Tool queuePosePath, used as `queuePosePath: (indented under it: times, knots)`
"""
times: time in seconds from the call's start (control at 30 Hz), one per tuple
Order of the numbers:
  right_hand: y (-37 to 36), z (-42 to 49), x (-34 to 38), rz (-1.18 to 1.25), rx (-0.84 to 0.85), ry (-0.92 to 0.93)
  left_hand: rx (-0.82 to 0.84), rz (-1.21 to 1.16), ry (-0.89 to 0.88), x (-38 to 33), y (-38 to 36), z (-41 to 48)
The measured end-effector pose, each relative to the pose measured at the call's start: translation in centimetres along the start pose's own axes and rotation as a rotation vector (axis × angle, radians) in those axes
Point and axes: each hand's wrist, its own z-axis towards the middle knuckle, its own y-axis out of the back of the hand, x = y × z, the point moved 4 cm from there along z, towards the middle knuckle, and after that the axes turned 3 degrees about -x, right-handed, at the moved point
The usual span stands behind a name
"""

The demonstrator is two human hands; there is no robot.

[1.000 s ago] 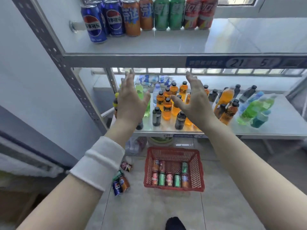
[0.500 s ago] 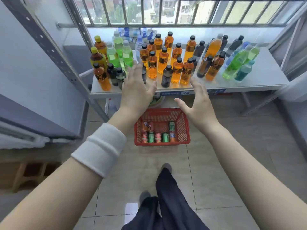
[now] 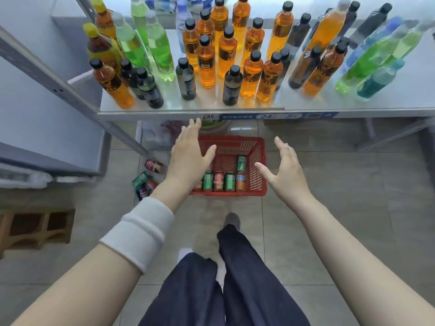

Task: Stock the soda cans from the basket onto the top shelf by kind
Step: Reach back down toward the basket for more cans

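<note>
Fingers (image 3: 191, 132) of the left hand (image 3: 188, 158) and right hand (image 3: 288, 175) are hovering spread and empty over the red basket (image 3: 257, 161); gripping two matching green soda cans (image 3: 208, 182) by their sides seems best.

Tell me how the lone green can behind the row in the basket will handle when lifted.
The green can looks like rigid metal and probably won't flex. Its glossy wall may be slick. With a round body, it likely rolls if tipped in the red basket.

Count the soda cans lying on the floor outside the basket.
4, all left of the red basket: red can farthest back, green can nearer, orange can beside the left forearm, blue can nearest. The forearm may hide others.
</note>
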Motion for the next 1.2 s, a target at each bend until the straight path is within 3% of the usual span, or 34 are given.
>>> queuePosePath:
  times: [0.33, 0.7, 0.87, 1.1, 1.2]
  knots:
    - [-9.9, 6.4, -10.9, 0.022, 0.299, -0.279, 0.275, 0.038, 0.332, 11.5, -11.9, 1.6]
    - [-29.3, 18.1, -29.6, 0.096, 0.286, -0.572, 0.555, 0.021, 0.516, 29.8, -35.2, 10.4]
    - [-37.6, 25.6, -37.6, 0.063, 0.221, -0.586, 0.58, 0.085, 0.433, 34.9, -44.7, 16.0]
    - [-45.0, 32.8, -44.1, -0.134, 0.169, -0.52, 0.677, 0.266, 0.074, 38.3, -54.8, 21.7]
    - [-47.0, 34.0, -46.0, -0.056, 0.118, -0.553, 0.761, 0.304, -0.059, 37.8, -58.3, 22.2]
